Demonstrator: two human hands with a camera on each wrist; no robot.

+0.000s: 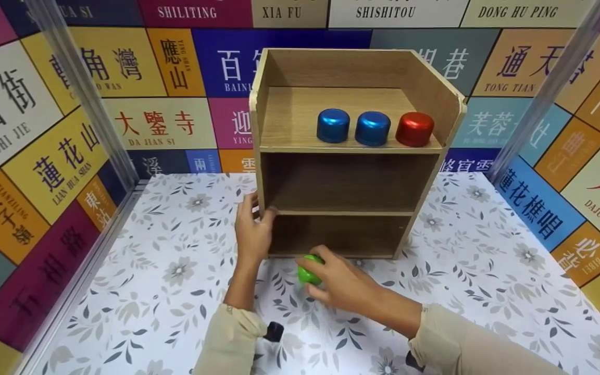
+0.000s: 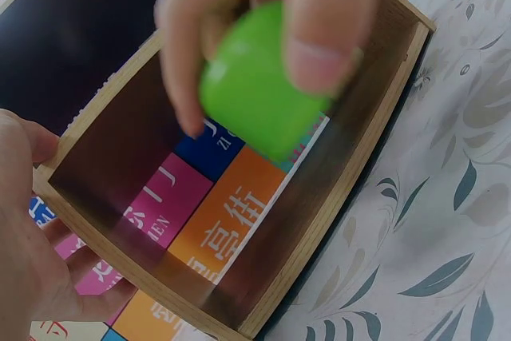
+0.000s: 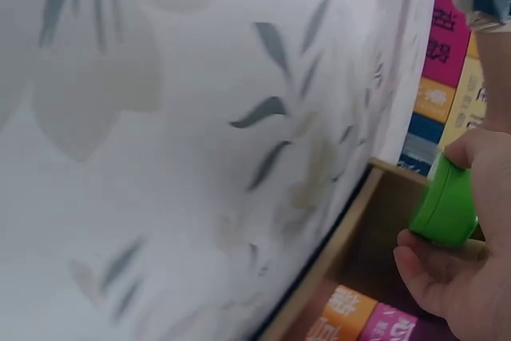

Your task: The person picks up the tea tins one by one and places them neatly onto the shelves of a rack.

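My right hand (image 1: 344,281) grips a small green rounded cylinder (image 2: 259,85) between thumb and fingers. It is held in front of the bottom opening of a wooden shelf unit (image 1: 337,213). In the right wrist view the green cylinder (image 3: 447,205) shows a seam round its side. My left hand (image 1: 254,229) holds the shelf's left side panel, thumb at the front edge and fingers along the outside. On the top shelf, near its front edge, two shiny blue rounded cylinders (image 1: 333,125) and a red one (image 1: 415,129) stand in a row.
The shelf unit stands on a table covered with white floral cloth (image 1: 175,291). Panels with coloured place-name tiles (image 1: 162,122) rise behind and on both sides, with metal posts (image 1: 78,83) at the corners.
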